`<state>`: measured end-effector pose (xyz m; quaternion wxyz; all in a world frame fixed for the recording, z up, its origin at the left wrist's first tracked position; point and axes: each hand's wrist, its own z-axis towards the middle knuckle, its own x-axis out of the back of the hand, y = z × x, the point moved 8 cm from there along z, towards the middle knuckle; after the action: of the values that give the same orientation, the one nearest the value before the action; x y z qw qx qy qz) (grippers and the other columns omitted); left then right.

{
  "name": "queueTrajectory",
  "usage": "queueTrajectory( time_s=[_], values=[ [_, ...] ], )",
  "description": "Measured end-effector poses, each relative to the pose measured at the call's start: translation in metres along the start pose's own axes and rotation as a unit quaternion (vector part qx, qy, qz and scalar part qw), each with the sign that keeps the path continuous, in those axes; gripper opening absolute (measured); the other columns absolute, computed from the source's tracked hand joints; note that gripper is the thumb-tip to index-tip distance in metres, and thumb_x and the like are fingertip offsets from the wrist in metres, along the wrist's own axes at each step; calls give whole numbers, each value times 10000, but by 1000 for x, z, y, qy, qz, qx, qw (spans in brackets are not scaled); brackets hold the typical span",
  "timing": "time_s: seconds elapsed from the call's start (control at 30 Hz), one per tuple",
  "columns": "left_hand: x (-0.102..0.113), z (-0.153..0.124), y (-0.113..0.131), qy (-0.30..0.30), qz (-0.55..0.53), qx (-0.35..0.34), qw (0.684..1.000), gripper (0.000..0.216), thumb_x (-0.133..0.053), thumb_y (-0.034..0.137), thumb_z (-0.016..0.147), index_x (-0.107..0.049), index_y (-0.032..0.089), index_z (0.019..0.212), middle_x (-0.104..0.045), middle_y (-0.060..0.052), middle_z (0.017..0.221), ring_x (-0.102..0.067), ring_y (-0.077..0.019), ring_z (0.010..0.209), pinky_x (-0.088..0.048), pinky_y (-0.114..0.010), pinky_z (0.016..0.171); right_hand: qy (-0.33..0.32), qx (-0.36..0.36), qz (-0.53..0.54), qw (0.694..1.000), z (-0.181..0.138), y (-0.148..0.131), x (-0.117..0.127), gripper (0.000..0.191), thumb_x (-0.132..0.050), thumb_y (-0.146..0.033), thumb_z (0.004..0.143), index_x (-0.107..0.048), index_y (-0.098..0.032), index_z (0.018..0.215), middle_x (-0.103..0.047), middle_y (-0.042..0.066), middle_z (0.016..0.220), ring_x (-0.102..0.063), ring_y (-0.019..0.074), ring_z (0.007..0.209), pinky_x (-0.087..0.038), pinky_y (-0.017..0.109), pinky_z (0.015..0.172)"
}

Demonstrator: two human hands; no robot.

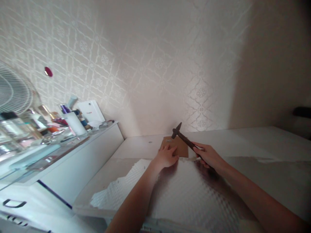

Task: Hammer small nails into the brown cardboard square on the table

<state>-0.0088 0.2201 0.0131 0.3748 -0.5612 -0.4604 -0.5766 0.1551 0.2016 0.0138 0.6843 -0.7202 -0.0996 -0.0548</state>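
Our forearms [136,197] stretch over a bumpy white sheet [189,194].
Our left hand [167,156] lies on the brown board [182,149] with its fingers apart, while our right hand [208,156] is wrapped round the hammer [186,139] by its handle. We see the hammer's head at the board's far edge, but cannot tell whether they touch; the board rests on the pale surface [138,147], near the patterned wall [155,64].
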Motion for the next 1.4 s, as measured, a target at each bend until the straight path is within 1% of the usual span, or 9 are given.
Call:
queueTrajectory(
  time_s=[0.1,0.23,0.4,0.57,0.7,0.87,1.0,1.2,1.4],
  values=[
    [0,0,0,0,0,1,1000,611,-283,591,784,-224,309,1323,-193,-62,1391,-166,-297,1258,-181,-460,986,-15,1,2,1000,-1,-1,-3,469,-441,-312,784,-436,-215,1243,-419,-53,532,-332,31,288,-232,154,259],
    [2,-2,1,-3,-1,-1,1000,611,-299,585,781,-225,310,1322,-199,-70,1389,-165,-303,1257,-190,-472,978,-4,-9,5,1000,1,2,-1,491,-451,-325,780,-412,-226,1259,-423,-53,546,-334,28,289,-226,152,259],
    [3,-2,2,-4,1,1,1000,603,-302,569,787,-220,306,1323,-179,-56,1398,-183,-298,1253,-197,-457,981,-18,-4,5,1000,2,2,-3,453,-430,-300,789,-439,-235,1238,-414,-54,537,-332,32,282,-231,156,254],
    [3,-2,2,-7,0,8,1000,609,-301,587,781,-233,308,1318,-172,-60,1401,-186,-301,1252,-193,-459,982,-10,-6,4,1000,-1,-2,-2,489,-433,-321,792,-400,-210,1267,-439,-45,548,-330,27,299,-234,148,264],
    [4,-2,2,-2,-2,2,1000,602,-306,580,783,-248,302,1314,-192,-64,1394,-193,-299,1250,-187,-458,986,-22,-1,6,1000,-1,-2,-5,470,-432,-302,793,-422,-211,1254,-420,-49,532,-325,27,293,-223,147,261],
    [4,-2,3,3,-4,-4,1000,614,-319,574,779,-241,295,1320,-209,-90,1383,-197,-313,1245,-197,-487,971,-3,-8,16,1000,-2,-2,-2,499,-438,-313,786,-394,-210,1272,-428,-47,562,-320,26,291,-223,153,256],
    [4,-2,3,4,-6,-2,1000,603,-309,575,781,-240,308,1317,-212,-81,1383,-204,-309,1245,-198,-485,972,-20,0,11,1000,-1,-2,-4,460,-434,-300,787,-438,-225,1240,-416,-51,545,-329,30,289,-230,154,259],
    [2,-1,1,2,-1,-2,1000,611,-299,586,779,-242,301,1317,-199,-81,1389,-182,-306,1253,-190,-478,978,-4,5,-6,1000,1,0,-2,462,-436,-308,788,-434,-230,1243,-423,-50,554,-334,33,282,-245,161,254],
    [1,0,0,3,-7,-2,1000,608,-303,582,778,-242,306,1317,-202,-84,1388,-185,-306,1252,-199,-481,973,-6,-2,4,1000,-2,-3,-3,437,-438,-298,790,-455,-242,1223,-431,-47,569,-343,27,286,-240,153,256]
  ],
)
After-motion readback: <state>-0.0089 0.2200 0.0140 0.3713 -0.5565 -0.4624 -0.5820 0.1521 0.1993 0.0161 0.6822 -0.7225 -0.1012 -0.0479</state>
